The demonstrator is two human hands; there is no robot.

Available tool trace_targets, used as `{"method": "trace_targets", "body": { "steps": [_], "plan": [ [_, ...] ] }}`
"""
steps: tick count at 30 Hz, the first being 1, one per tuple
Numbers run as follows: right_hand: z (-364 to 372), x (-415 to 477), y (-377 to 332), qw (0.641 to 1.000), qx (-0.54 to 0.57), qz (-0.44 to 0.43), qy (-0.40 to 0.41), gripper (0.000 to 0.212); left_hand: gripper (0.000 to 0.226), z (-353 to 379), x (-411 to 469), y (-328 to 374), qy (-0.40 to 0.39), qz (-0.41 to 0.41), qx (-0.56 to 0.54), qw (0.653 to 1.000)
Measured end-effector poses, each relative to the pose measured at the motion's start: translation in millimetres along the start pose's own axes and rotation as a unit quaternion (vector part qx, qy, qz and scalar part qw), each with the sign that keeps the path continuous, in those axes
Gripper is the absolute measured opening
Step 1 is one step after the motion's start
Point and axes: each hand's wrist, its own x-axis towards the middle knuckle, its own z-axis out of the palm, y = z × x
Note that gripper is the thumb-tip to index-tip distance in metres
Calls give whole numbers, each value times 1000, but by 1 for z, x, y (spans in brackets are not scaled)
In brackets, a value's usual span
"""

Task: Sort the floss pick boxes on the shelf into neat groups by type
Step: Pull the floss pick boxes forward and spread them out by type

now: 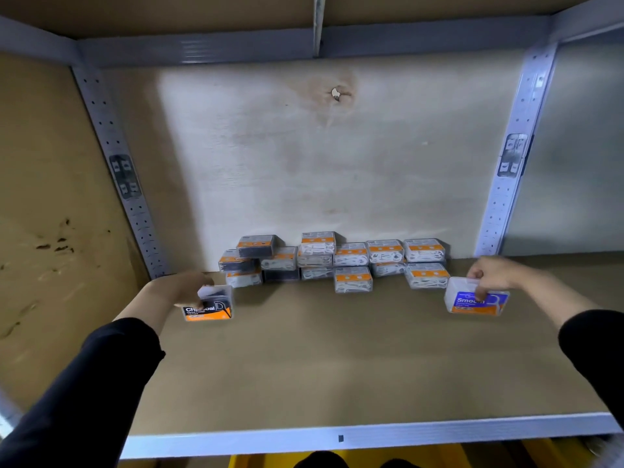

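Observation:
A jumbled stack of several clear floss pick boxes (334, 261) with orange labels stands against the back panel; dark charcoal ones sit mostly on its left, white ones on its right. My left hand (184, 287) grips a black-labelled Charcoal box (209, 304) at the left of the shelf, label facing me. Far to the right, my right hand (494, 273) holds a blue-labelled Smooth box (476, 297) by its top edge, close to the right end of the stack.
The brown shelf board (337, 359) stretches bare in front of the stack to a grey metal front rail (337, 439). Perforated grey uprights (513, 163) frame the back corners. Another shelf (317, 15) hangs overhead.

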Motion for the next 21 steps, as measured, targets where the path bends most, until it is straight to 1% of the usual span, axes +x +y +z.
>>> {"method": "trace_targets", "body": {
  "steps": [3, 8, 11, 13, 17, 19, 21],
  "plan": [
    [6, 6, 6, 1000, -13, 6, 1, 19, 50, 8, 7, 0, -3, -2, 14, 1000],
    [19, 21, 17, 999, -29, 18, 0, 19, 48, 23, 21, -3, -46, -9, 19, 999],
    [24, 29, 23, 999, -40, 23, -4, 29, 50, 26, 25, -2, -57, -12, 26, 998],
    [28, 33, 25, 999, -46, 23, 0, 30, 50, 27, 28, -3, -61, -13, 19, 998],
    [29, 37, 23, 998, -56, 19, -5, 18, 49, 28, 34, -5, -64, -10, 11, 998],
    [29, 40, 23, 998, -51, 26, -8, 31, 51, 27, 37, -7, -68, -9, 7, 998],
    [29, 40, 23, 998, -49, 28, -9, 36, 51, 28, 39, -9, -73, -9, -3, 997]
  ]
}}
